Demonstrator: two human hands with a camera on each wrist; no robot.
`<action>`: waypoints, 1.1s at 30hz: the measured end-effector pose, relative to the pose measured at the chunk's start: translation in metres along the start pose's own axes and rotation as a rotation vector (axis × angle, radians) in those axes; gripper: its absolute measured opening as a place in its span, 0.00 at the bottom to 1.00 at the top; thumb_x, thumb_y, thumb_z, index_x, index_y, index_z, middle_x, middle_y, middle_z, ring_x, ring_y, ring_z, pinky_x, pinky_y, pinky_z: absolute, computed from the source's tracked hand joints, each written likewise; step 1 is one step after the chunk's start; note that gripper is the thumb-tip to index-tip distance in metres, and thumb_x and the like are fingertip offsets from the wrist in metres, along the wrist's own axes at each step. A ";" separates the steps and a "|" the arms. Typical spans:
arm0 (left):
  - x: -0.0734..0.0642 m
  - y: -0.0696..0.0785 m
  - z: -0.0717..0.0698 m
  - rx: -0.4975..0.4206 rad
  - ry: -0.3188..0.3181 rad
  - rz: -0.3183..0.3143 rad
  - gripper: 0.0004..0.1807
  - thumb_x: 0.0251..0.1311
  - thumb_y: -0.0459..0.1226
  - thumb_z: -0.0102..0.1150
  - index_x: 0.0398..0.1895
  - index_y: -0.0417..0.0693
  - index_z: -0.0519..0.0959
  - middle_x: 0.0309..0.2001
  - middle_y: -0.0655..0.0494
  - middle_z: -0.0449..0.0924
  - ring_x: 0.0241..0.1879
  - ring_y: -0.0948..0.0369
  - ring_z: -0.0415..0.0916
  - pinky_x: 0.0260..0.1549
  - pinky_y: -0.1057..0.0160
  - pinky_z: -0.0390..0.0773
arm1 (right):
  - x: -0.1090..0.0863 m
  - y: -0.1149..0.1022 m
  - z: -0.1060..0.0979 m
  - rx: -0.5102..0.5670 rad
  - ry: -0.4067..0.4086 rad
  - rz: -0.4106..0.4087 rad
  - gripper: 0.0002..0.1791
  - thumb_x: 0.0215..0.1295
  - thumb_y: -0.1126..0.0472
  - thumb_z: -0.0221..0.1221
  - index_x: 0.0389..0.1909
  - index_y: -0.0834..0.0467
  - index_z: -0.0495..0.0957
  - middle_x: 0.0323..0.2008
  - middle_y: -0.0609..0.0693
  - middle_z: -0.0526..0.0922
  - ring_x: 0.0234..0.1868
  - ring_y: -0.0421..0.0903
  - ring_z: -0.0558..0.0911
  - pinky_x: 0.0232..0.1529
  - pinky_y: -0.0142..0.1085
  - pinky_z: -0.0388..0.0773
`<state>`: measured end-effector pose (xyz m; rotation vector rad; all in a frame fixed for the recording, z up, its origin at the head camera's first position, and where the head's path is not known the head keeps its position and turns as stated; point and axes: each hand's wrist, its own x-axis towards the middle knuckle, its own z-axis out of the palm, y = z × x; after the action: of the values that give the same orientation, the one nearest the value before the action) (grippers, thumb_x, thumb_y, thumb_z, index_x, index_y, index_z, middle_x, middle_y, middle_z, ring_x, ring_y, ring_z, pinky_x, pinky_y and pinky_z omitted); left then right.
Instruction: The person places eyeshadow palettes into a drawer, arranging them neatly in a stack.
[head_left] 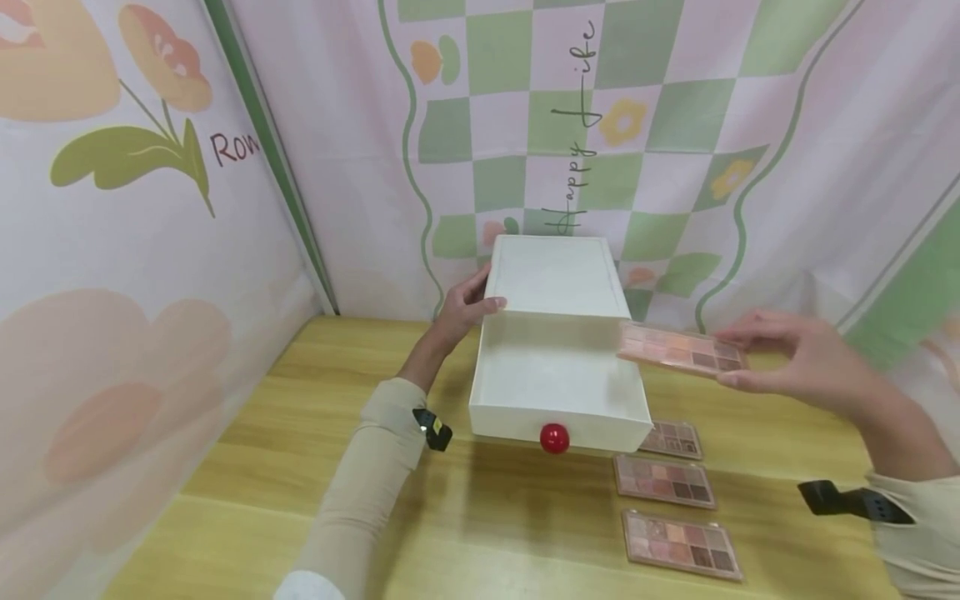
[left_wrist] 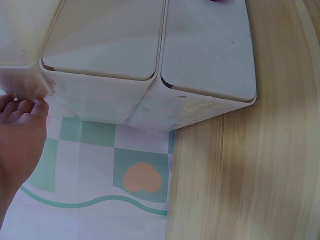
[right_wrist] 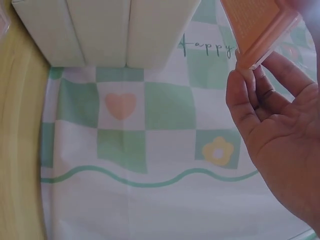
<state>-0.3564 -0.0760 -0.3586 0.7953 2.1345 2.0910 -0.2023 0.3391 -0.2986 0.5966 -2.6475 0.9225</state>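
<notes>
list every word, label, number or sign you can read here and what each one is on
"Happy Life": checked back cloth, running sideways in the head view
"Ro" plus a cut-off letter: left flowered cloth
Too small or blurred to read: lines on the underside of the palette in the right hand
No readable text: the other three palettes, white drawer box

a homelike nook, by its wooden table (head_left: 247, 500) and flowered curtains (head_left: 352, 167).
</notes>
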 end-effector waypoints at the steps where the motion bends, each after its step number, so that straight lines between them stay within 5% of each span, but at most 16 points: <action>1: 0.000 0.000 0.000 -0.004 0.000 0.001 0.46 0.61 0.39 0.55 0.81 0.41 0.48 0.82 0.41 0.50 0.79 0.46 0.57 0.76 0.50 0.65 | 0.001 -0.002 0.001 -0.004 -0.002 -0.010 0.30 0.44 0.68 0.77 0.53 0.60 0.84 0.42 0.28 0.82 0.42 0.23 0.77 0.42 0.12 0.70; 11: 0.000 0.003 0.001 -0.021 -0.001 -0.003 0.44 0.62 0.37 0.55 0.81 0.42 0.50 0.81 0.42 0.51 0.79 0.46 0.58 0.77 0.50 0.64 | 0.012 -0.016 0.011 -0.088 0.026 -0.192 0.29 0.39 0.67 0.79 0.49 0.57 0.87 0.41 0.24 0.80 0.41 0.24 0.76 0.43 0.13 0.70; 21: -0.002 0.003 0.002 -0.021 0.001 0.001 0.45 0.61 0.37 0.55 0.81 0.41 0.50 0.81 0.41 0.51 0.79 0.45 0.57 0.77 0.50 0.64 | 0.024 -0.032 0.026 0.002 0.037 -0.225 0.27 0.39 0.71 0.77 0.47 0.58 0.88 0.35 0.34 0.81 0.38 0.30 0.76 0.43 0.15 0.69; 33: -0.001 0.004 0.003 -0.021 0.007 -0.012 0.46 0.60 0.39 0.56 0.81 0.42 0.50 0.81 0.42 0.51 0.79 0.46 0.58 0.76 0.51 0.65 | 0.038 -0.043 0.040 0.040 -0.029 -0.318 0.28 0.38 0.69 0.79 0.48 0.59 0.87 0.39 0.35 0.82 0.42 0.29 0.76 0.47 0.15 0.71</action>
<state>-0.3535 -0.0740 -0.3557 0.7718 2.1112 2.1096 -0.2207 0.2717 -0.2917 1.0114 -2.4627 0.8771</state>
